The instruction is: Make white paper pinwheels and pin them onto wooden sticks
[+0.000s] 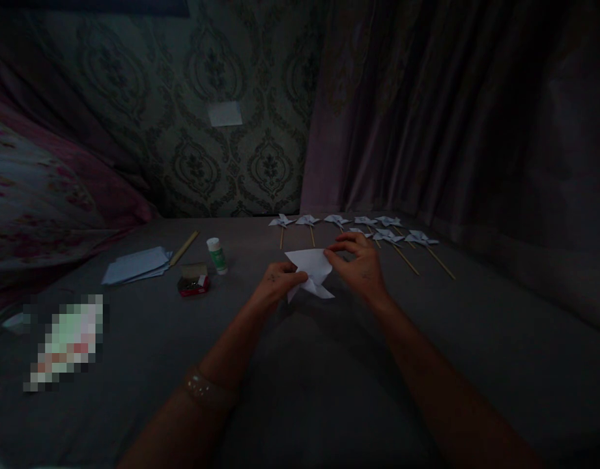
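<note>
A white paper pinwheel point(313, 262), partly folded and without a stick in sight, is held above the grey cloth between both hands. My left hand point(279, 281) grips it from the left, thumb pressed on its middle and the other fingers behind the paper. With thumb and forefinger, my right hand point(359, 264) pinches the upper right corner; its remaining fingers are raised. Behind my right hand lie several finished paper pinwheels point(388, 237) on thin wooden sticks.
On the left are a stack of white paper point(138, 264), a yellowish stick bundle or ruler point(185, 247), a small open red box point(194, 285) with tiny contents, and a green-and-white glue stick point(217, 256). A blurred-out item point(68, 342) lies nearer. Curtains point(378, 117) hang behind.
</note>
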The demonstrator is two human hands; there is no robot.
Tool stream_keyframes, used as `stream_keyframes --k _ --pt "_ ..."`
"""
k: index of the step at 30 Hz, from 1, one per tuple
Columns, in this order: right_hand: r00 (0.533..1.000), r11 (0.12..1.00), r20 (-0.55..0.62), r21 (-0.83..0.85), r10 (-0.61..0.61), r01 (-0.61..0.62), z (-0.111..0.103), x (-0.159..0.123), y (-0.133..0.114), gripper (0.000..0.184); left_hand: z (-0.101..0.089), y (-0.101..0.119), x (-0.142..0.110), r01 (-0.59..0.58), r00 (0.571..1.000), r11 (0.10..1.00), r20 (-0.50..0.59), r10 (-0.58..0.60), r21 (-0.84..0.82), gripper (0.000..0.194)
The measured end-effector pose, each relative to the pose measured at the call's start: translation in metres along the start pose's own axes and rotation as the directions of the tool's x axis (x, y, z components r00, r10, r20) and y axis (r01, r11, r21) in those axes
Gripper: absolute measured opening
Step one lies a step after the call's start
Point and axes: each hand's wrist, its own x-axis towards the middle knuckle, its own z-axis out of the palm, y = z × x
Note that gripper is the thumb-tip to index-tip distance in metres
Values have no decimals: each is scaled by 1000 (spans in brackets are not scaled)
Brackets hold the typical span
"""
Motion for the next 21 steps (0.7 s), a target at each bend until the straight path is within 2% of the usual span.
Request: stream_keyframes --k 6,15,18,21 --pt "990 980 -38 -155 -136 128 -1 -4 -9 7 -2 -5 4 11 1000 1000 -24 -10 15 8" --pt "934 903 119 -241 -337 357 -2 -16 -22 8 -2 -1 2 16 996 1000 -87 -18 -15 9" --pt "920 883 130 -260 -369 391 -2 -17 -22 7 -2 -1 2 8 997 1000 -82 -9 -17 12" --pt "921 883 100 -264 -376 389 -1 -17 -22 6 -2 -2 2 -12 996 999 -84 16 49 15"
